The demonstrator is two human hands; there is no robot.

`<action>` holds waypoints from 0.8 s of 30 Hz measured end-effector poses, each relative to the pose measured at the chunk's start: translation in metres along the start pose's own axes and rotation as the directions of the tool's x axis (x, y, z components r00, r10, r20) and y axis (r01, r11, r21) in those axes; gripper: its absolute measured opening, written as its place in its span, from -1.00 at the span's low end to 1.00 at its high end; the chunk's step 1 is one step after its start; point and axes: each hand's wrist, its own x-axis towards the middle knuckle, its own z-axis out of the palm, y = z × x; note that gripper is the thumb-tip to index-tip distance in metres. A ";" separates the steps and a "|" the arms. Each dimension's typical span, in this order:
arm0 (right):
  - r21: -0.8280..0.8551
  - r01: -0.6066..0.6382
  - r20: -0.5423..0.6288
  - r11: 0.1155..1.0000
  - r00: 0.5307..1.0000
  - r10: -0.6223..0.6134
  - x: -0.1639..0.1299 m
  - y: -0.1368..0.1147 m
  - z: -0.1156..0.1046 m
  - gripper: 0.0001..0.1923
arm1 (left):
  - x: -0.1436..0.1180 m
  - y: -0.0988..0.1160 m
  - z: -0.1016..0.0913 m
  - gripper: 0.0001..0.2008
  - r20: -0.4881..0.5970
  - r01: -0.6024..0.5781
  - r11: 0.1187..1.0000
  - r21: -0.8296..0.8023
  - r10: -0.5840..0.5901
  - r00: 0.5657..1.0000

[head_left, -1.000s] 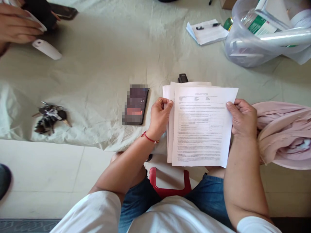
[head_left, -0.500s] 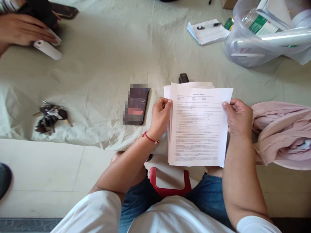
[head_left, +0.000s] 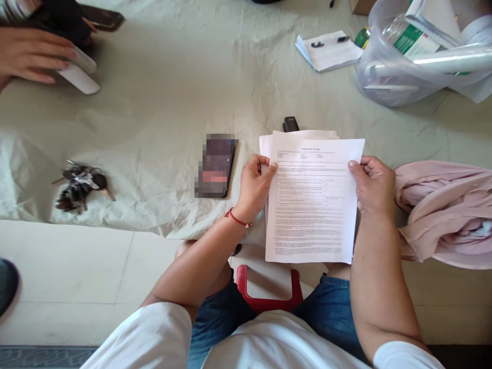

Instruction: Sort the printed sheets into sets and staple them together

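Observation:
A printed sheet of paper (head_left: 311, 205) lies between my hands, on top of other sheets whose edges show at the upper left. My left hand (head_left: 257, 179) is closed on the sheet's left edge, thumb on the printed face. On the opposite edge, my right hand (head_left: 372, 182) pinches the paper the same way. Part of the paper hangs past the table edge, above my lap. Behind the papers a small black object (head_left: 291, 124) sticks out; its kind is unclear. Left of my left hand lies a phone (head_left: 217, 166), its screen partly pixelated.
A bunch of keys (head_left: 82, 184) lies at the left. Another person's hand (head_left: 34, 56) touches a white object (head_left: 82, 77). Note sheets with a pen (head_left: 326, 51) and a clear plastic bin (head_left: 400, 82) stand at the back right. Pink cloth (head_left: 442, 210) is at the right.
The top sheet has shifted slightly left, and my right hand moved left with it. My left thumb reaches further over the paper. The other person's hand has spread its fingers and moved a little.

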 end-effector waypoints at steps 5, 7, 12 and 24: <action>-0.019 0.013 0.007 1.000 1.000 -0.012 -0.001 -0.001 0.000 -0.62 | 0.000 -0.002 -0.001 -0.74 -0.011 -0.061 0.997 0.057 0.062 0.998; -0.021 0.029 0.016 0.999 0.999 -0.029 -0.002 -0.001 0.000 -0.61 | 0.000 -0.002 -0.001 -0.74 -0.010 -0.057 0.997 0.058 0.058 0.998; -0.041 0.065 0.029 0.997 0.998 -0.064 -0.002 -0.002 -0.001 -0.66 | 0.001 -0.002 -0.001 -0.79 -0.004 -0.013 0.999 0.051 0.013 1.000; -0.159 0.025 -0.025 0.987 0.999 -0.029 0.005 0.003 0.002 -0.57 | 0.000 0.001 0.000 -0.74 -0.047 -0.044 0.997 0.065 0.048 0.998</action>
